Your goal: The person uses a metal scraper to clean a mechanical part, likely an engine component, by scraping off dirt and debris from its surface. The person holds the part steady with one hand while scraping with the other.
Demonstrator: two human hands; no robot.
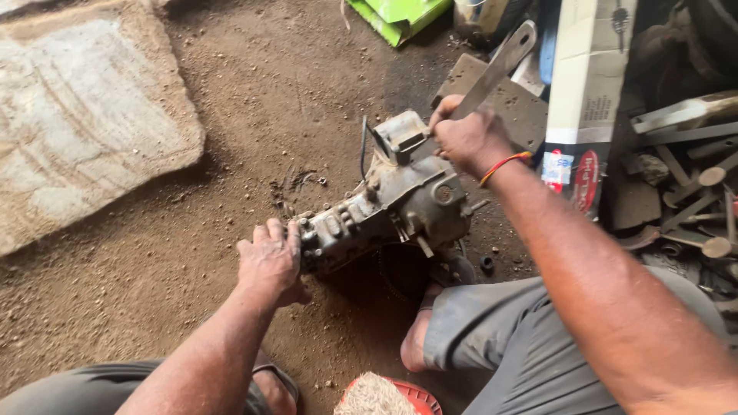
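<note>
One dirty grey metal machine part (392,204) lies on the brown dirt floor (254,100), right in front of the person's knees. The left hand (270,261) rests on its near end, fingers a little apart and pressed flat on the metal. The right hand (465,138) sits at the top of the part, fingers wrapped tight around one long flat metal bar (500,65). One big flat stone slab (84,115) lies to the left. One green box (396,15) sits at the top. One tall cardboard box (584,92) stands to the right, beside a pile of metal scraps (692,192).
</note>
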